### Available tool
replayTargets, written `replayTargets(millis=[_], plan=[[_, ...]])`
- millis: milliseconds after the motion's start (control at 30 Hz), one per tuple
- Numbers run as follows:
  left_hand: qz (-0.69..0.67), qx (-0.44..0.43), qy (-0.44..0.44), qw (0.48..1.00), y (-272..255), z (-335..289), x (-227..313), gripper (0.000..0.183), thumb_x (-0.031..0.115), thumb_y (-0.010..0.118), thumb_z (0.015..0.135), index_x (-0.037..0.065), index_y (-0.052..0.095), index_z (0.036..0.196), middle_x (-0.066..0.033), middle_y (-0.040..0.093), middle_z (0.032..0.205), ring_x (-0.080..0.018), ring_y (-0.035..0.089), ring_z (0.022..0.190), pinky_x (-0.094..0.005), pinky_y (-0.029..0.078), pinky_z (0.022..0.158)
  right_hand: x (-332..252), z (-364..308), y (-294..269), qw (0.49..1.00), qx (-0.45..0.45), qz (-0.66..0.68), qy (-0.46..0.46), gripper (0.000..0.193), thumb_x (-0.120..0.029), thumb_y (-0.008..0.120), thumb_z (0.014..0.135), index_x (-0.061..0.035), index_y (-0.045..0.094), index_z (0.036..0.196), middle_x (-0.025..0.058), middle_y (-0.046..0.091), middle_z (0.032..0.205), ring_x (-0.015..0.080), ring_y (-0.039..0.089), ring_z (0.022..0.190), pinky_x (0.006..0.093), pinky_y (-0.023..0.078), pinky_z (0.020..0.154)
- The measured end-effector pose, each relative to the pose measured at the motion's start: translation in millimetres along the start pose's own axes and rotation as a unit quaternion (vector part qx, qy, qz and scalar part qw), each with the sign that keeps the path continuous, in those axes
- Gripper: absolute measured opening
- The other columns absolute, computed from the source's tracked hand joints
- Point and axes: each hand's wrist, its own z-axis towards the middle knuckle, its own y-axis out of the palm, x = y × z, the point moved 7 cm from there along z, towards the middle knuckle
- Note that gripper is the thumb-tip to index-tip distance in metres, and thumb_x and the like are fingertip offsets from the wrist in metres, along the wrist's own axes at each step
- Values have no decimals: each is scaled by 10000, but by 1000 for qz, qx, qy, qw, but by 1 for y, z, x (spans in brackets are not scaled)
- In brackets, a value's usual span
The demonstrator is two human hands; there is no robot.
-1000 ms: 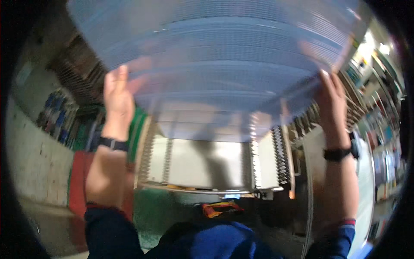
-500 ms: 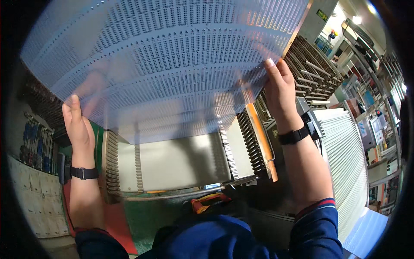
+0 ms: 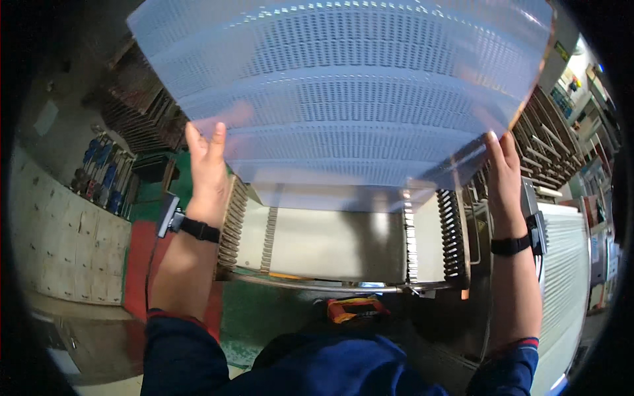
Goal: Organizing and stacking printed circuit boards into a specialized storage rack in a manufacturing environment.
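A large, thin bluish panel point(image 3: 370, 99), shiny and patterned with rows of small marks, is held up in front of me. My left hand point(image 3: 209, 168) is closed on its left edge, thumb on the near face. On the right edge my right hand point(image 3: 504, 175) grips in the same way. Below the panel stands a slotted rack point(image 3: 317, 244) with a pale base and toothed strips along its sides. The panel's lower edge is over the rear of the rack; whether it sits in the slots I cannot tell.
Ribbed pale panels point(image 3: 561, 277) stand in a row at the right. Dark racks point(image 3: 148, 109) are at the far left, and more racks with pale rods point(image 3: 545, 138) at the far right. Lockers point(image 3: 72, 231) line the left. A yellow-and-red object point(image 3: 356, 310) lies near my body.
The panel and both hands have shifted right in the picture, and the panel looks more level. The view has also turned, so the rack appears further right. Both hands still hold the panel.
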Motion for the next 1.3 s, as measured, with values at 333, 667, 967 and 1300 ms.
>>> replayTargets(millis=[333,667,967,1300], plan=[[69,31,1,997,-10,0,-11,655,297,625,1031,39,275,1521,-151,390,1538,-282,371,1419,-437,282,1206,12,5,0,990,-10,-128,-51,356,-238,619,1037,30,620,1270,113,444,1425,196,513,1247,312,422,1061],[129,-24,7,991,-14,-2,-14,546,278,583,1058,50,334,1487,-129,421,1513,-256,398,1399,-403,305,1181,24,1,11,998,-38,43,18,447,-250,628,1034,20,562,1385,86,471,1429,176,521,1281,318,435,1071],[189,16,7,982,-16,-4,-10,657,280,595,1048,13,263,1548,-182,370,1567,-306,375,1436,-425,290,1202,74,-17,-13,975,-58,-213,36,433,-357,716,955,21,684,1163,216,436,1502,332,431,1402,408,363,1152],[362,-557,-105,740,133,-236,-26,440,341,692,932,61,616,1263,-175,680,1115,-376,670,1030,-456,536,898,119,-117,-137,962,127,-174,166,91,-102,746,902,-22,714,932,-14,684,821,73,601,773,234,496,724]])
